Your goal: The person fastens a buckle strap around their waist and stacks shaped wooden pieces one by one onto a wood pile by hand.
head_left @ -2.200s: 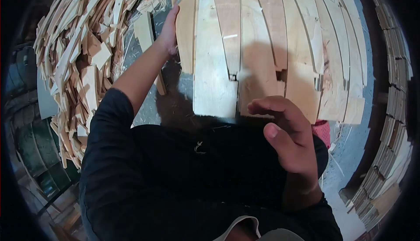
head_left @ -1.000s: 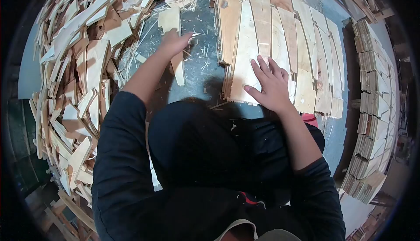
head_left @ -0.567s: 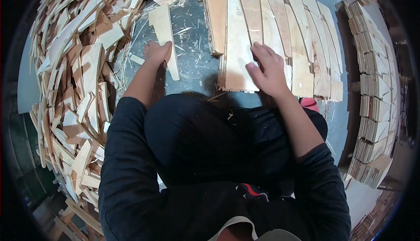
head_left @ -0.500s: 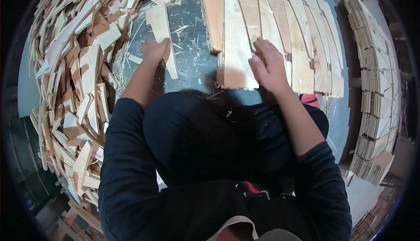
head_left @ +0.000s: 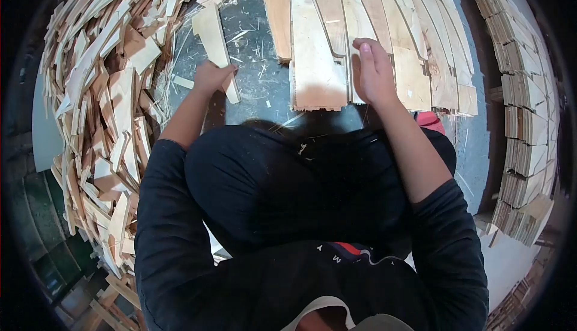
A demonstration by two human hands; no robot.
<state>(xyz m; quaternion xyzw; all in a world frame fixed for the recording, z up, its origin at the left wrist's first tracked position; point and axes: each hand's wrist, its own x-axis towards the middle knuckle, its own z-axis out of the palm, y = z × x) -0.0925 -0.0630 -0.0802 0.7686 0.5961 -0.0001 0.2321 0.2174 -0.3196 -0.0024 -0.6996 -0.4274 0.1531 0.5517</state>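
My left hand [head_left: 214, 78] is closed around the near part of a thin, tapered wooden piece [head_left: 210, 32], its thumb lying across the wood. That piece lies slanted over the grey floor, with a notch at its far left edge. My right hand [head_left: 377, 73] is open at the near part of the wooden stacks, fingers stretched forward and palm turned left. To its left is a wide pale wooden piece [head_left: 314, 60] on top of a stack, with a rough near edge. I cannot tell whether the right hand touches the wood beneath it.
A large heap of loose wooden offcuts [head_left: 111, 114] rises along the left. Neat stacks of wooden pieces [head_left: 522, 114] line the far right. Splinters and shavings litter the grey floor [head_left: 255, 81]. Something pink [head_left: 430, 120] shows beside my right knee.
My left hand has slid nearer along the tapered piece. My right hand has turned more upright and shifted right, away from the wide pale piece. The whole view has shifted slightly.
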